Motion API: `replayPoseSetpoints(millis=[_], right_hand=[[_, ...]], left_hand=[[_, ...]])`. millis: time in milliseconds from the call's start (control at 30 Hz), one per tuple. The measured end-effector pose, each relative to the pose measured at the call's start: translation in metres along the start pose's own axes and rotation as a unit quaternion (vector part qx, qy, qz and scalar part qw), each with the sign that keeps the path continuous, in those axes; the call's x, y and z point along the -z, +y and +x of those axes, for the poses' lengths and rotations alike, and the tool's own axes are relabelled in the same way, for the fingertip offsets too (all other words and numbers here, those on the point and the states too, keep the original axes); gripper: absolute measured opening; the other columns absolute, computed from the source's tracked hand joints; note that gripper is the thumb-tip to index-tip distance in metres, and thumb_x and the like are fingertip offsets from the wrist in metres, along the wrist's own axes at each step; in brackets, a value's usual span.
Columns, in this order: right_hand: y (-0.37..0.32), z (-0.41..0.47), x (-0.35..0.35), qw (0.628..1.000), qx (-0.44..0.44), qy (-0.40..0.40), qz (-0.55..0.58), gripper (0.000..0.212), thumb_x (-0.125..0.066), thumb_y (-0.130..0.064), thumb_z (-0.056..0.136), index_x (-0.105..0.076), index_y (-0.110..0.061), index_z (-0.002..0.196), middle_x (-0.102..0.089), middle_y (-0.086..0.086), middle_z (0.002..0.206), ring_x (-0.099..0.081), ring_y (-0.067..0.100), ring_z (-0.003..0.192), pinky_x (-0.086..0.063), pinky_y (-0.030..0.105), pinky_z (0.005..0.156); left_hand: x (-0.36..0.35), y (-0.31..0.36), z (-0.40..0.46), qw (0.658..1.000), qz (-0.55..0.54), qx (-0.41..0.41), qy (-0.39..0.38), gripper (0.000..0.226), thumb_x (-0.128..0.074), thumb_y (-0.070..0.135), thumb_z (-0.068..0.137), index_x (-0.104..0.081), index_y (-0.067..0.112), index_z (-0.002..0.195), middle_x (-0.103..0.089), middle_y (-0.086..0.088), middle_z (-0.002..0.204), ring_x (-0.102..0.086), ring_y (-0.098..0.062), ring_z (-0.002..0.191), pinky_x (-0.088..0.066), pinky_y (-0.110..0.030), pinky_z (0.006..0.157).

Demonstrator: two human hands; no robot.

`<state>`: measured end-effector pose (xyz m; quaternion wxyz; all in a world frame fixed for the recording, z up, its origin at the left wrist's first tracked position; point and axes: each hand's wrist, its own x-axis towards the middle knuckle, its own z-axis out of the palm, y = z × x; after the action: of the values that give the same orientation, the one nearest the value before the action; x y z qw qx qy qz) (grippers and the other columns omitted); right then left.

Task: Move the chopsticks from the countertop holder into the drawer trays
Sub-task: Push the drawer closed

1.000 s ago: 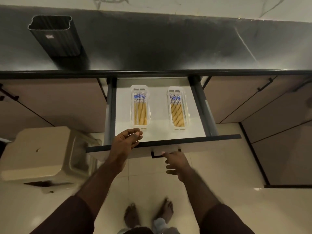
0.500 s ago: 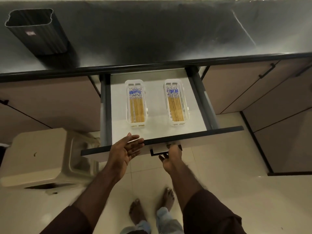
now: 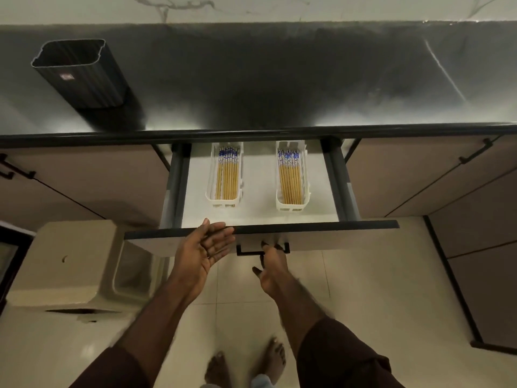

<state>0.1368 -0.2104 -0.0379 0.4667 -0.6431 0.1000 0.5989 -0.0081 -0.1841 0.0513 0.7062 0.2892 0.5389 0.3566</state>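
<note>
Head view: a drawer (image 3: pixel 257 217) is seen pulled out below the tabletop (image 3: pixel 279 88), looked down on from above.
Holder: a dark ribbed holder (image 3: pixel 81 74) is stood near the left end of the tabletop, toward the back edge; no chopsticks can be seen in its open mouth.
Left tray: a white tray (image 3: pixel 208 177) is set left of the drawer's middle, filled with chopsticks (image 3: pixel 227 176) laid lengthwise, blue-patterned ends toward the back.
Right tray: a second white tray (image 3: pixel 306 186) is set toward the drawer's right side, well apart from the first, filled with chopsticks (image 3: pixel 290 180) laid the same way.
Left hand: the left hand (image 3: pixel 202 247) is held at the drawer's front edge, palm turned up, fingers straight and relaxed; nothing is held in its grip.
Right hand: the right hand (image 3: pixel 272 268) is placed at the black handle (image 3: pixel 247 251) on the drawer front, fingertips curled up behind the bar, so the handle is gripped.
Floor: a beige stool (image 3: pixel 75 264) is stood at the left, below the drawer; bare feet are seen on pale tiles.
</note>
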Motion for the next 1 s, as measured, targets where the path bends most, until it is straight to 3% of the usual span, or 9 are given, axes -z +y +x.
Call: replayPoseSetpoints(millis=[433,600,700,767,833,867,1000], right_hand=[[-0.068,0.041,-0.034,0.988,0.045,-0.065,-0.136,0.065,-0.052,-0.036,0.098,-0.021,-0.020,0.152,-0.033,0.007,0.153,-0.037,0.027,0.135,-0.037,0.045,0.109],[-0.092,0.052,-0.054,0.983,0.061,-0.055,-0.162,0.071,-0.051,-0.042,0.098,-0.015,-0.018,0.154,-0.030,0.007,0.155,-0.036,0.028,0.136,-0.036,0.044,0.111],[-0.107,0.060,-0.067,0.978,0.074,-0.041,-0.189,0.071,-0.050,-0.043,0.098,-0.015,-0.017,0.154,-0.033,0.008,0.153,-0.039,0.029,0.133,-0.038,0.043,0.109],[-0.115,0.067,-0.075,0.974,0.088,-0.036,-0.204,0.072,-0.050,-0.043,0.098,-0.014,-0.017,0.154,-0.032,0.009,0.154,-0.038,0.030,0.135,-0.036,0.045,0.111],[-0.121,0.072,-0.082,0.970,0.099,-0.040,-0.218,0.072,-0.050,-0.042,0.098,-0.014,-0.015,0.154,-0.029,0.008,0.156,-0.035,0.030,0.139,-0.033,0.047,0.114],[-0.124,0.074,-0.086,0.968,0.105,-0.043,-0.226,0.071,-0.050,-0.040,0.098,-0.014,-0.015,0.154,-0.029,0.008,0.157,-0.035,0.029,0.139,-0.033,0.047,0.114],[-0.140,0.081,-0.097,0.950,0.135,-0.051,-0.277,0.069,-0.051,-0.034,0.099,-0.016,-0.012,0.153,-0.032,0.009,0.156,-0.036,0.028,0.138,-0.034,0.039,0.112]], left_hand=[[-0.008,0.027,0.048,0.993,0.022,-0.072,0.086,0.031,-0.040,0.030,0.103,-0.067,0.015,0.105,-0.074,-0.004,0.110,-0.068,-0.027,0.109,-0.050,-0.043,0.096],[-0.008,0.043,0.074,0.973,0.126,-0.156,0.115,0.025,-0.052,0.024,0.099,-0.067,0.017,0.117,-0.069,0.001,0.116,-0.063,-0.016,0.113,-0.047,-0.048,0.104],[-0.014,0.056,0.091,0.917,0.285,-0.258,0.103,0.037,-0.055,0.032,0.097,-0.056,0.020,0.132,-0.054,0.003,0.140,-0.047,-0.011,0.131,-0.039,-0.044,0.112],[-0.016,0.068,0.107,0.831,0.425,-0.346,0.101,0.053,-0.049,0.044,0.093,-0.049,0.020,0.139,-0.037,0.000,0.155,-0.028,-0.014,0.144,-0.027,-0.041,0.115],[-0.016,0.076,0.125,0.735,0.521,-0.422,0.095,0.061,-0.046,0.044,0.093,-0.043,0.013,0.144,-0.025,-0.008,0.161,-0.017,-0.020,0.149,-0.021,-0.041,0.117],[-0.016,0.079,0.133,0.705,0.546,-0.443,0.093,0.063,-0.046,0.043,0.094,-0.040,0.010,0.147,-0.022,-0.010,0.162,-0.014,-0.022,0.151,-0.019,-0.041,0.119],[-0.017,0.085,0.160,0.663,0.581,-0.458,0.112,0.069,-0.047,0.041,0.095,-0.029,0.007,0.152,-0.015,-0.013,0.163,-0.006,-0.021,0.152,-0.013,-0.043,0.122]])
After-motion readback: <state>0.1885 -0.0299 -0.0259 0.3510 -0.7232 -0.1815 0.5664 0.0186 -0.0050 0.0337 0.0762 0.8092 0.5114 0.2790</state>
